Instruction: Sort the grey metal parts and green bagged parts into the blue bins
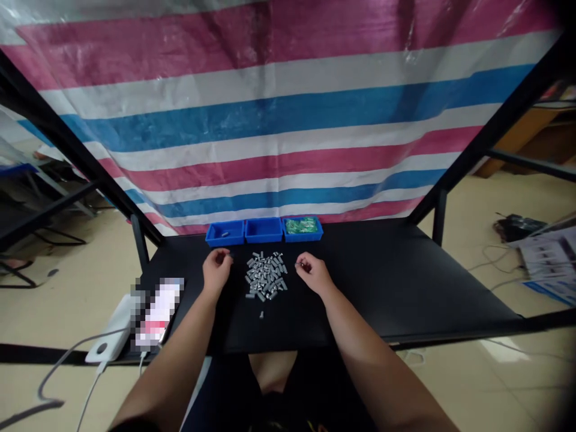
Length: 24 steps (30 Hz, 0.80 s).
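Observation:
A pile of small grey cylindrical pieces with shiny metal parts (265,275) lies on the black table between my hands. One loose grey piece (261,314) sits apart from it, nearer to me. Left of the pile, my left hand (217,270) has its fingers pinched together; something small and dark may show at the fingertips. My right hand (312,273) is to the right of the pile, thumb and fingers also closed in a pinch. A tiny item seems to stick out there, too small to name. Neither hand touches the pile.
Behind the pile stand three blue trays in a row: the left tray (211,242) with one small grey piece, the middle tray (264,239), and the right tray (306,238) with green-and-clear packets. A phone (158,312) and a white power strip (114,327) with cables lie at left.

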Available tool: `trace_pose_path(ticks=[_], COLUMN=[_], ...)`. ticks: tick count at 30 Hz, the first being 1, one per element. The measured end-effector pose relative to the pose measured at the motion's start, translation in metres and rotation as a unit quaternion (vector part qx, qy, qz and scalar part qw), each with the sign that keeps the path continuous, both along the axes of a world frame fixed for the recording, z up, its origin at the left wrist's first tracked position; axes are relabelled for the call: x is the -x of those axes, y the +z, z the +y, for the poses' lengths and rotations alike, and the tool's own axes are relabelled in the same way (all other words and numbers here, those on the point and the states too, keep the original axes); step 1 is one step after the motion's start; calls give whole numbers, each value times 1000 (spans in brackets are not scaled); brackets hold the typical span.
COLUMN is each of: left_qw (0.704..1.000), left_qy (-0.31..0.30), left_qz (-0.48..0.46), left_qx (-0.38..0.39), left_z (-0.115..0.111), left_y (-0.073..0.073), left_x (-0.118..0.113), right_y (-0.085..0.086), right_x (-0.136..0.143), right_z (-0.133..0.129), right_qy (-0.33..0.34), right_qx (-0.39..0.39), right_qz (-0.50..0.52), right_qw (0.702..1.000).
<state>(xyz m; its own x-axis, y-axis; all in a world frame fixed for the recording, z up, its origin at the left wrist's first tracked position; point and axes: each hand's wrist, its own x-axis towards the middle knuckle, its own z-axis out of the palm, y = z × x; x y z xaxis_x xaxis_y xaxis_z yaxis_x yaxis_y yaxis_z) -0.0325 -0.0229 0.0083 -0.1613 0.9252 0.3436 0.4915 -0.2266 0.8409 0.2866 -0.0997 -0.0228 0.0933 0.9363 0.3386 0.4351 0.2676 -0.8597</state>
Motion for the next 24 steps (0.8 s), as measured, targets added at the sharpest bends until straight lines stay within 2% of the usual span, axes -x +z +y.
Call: trace_pose_path(ticks=[4, 6, 8, 10, 11, 13, 15, 16, 17, 20, 22, 24], left_qw=[998, 995, 992, 987, 984, 973, 931, 914, 909, 934, 955, 974], left_qy=[35, 34, 35, 17, -21, -167, -336, -386, -405, -351, -282, -188], left_qz=[51, 84, 113, 140, 147, 126, 123, 118, 98, 64, 87, 128], left_qx=[-28, -35, -46, -76, -95, -101, -68, -42, -10, 27, 16, -5], left_z=[55, 69, 67, 49, 34, 1, -29, -41, -49, -48, -29, -1], left_y=[35, 47, 52, 52, 51, 49, 47, 45, 44, 37, 35, 35], left_x=[-9, -14, -20, -30, -37, -54, -72, -80, -86, -92, -82, -63], right_y=[5, 7, 8, 11, 12, 15, 18, 19, 19, 19, 19, 19], right_x=[2, 2, 2, 4, 6, 13, 24, 30, 35, 45, 44, 39], right_z=[-3, -5, -7, -7, -7, -5, -1, 2, 4, 8, 6, 2], right_qy=[18, 21, 24, 29, 32, 40, 56, 67, 77, 79, 45, 4], right_qx=[8, 6, 1, -10, -12, -6, 11, 18, 25, 36, 37, 37], right_qz=[-20, -26, -29, -19, -5, 34, 77, 96, 112, 120, 69, -22], right_qw=[1000, 999, 999, 999, 999, 999, 995, 993, 990, 989, 996, 999])
